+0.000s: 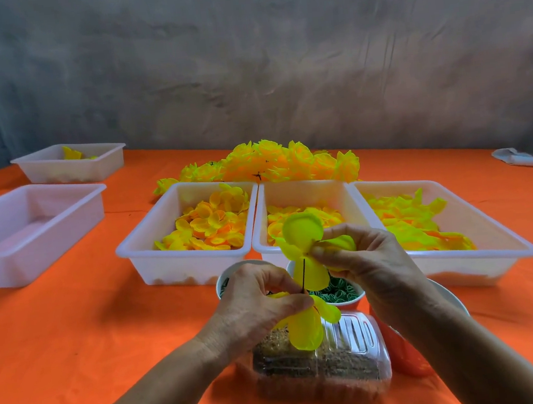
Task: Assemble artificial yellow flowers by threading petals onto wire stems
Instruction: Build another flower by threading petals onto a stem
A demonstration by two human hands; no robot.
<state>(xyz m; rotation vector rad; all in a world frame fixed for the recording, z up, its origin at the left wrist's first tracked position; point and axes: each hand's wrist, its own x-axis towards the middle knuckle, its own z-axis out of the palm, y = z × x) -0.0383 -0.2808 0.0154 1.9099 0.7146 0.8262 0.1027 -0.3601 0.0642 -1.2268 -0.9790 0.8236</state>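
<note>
Both forearms bare up to frame edge, no sleeves showing. Left hand [262,304] and right hand [360,257]: no gloves, rings, watch or bands visible.

Orange-covered table [75,337]: three petal trays [152,250] at 12 o'clock, finished flower pile [271,162] behind them, two white trays [17,257] at 10 o'clock, clear box [342,374] at 6 o'clock.

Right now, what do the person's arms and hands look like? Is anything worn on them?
Both forearms are bare as far as the picture shows: no sleeves come into view. The left hand and the right hand wear no gloves, and no ring, watch or bracelet shows on the sides that face the camera. No marks or tattoos can be seen.
</note>
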